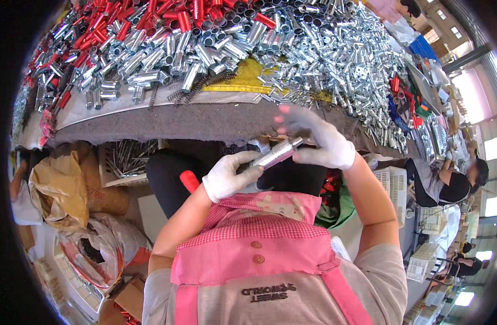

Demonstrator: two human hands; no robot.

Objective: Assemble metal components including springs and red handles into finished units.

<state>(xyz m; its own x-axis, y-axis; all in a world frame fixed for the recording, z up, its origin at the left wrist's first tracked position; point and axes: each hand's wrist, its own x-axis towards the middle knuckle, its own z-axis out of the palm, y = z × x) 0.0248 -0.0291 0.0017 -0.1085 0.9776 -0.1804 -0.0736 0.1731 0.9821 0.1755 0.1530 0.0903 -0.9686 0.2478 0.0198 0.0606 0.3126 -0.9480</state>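
Observation:
My left hand [227,177], in a white glove, is closed around a silver metal cylinder [274,155] with a narrower stem at its far right end. The cylinder is tilted, its stem pointing up and to the right. Close to the stem is my right hand [330,145], also in a white glove with reddish fingertips. Its fingers are apart and smeared by motion, and the thumb lies beside the cylinder. I cannot tell whether the thumb touches it. Beyond both hands runs the grey cloth-covered edge [167,122] of the worktable.
Silver tubes [151,62], red tubes [178,21], small metal parts [335,70] and dark springs [197,89] heap the table. A crate of thin rods [130,157] stands below left, near an open sack [105,246]. Another person [454,184] sits at right.

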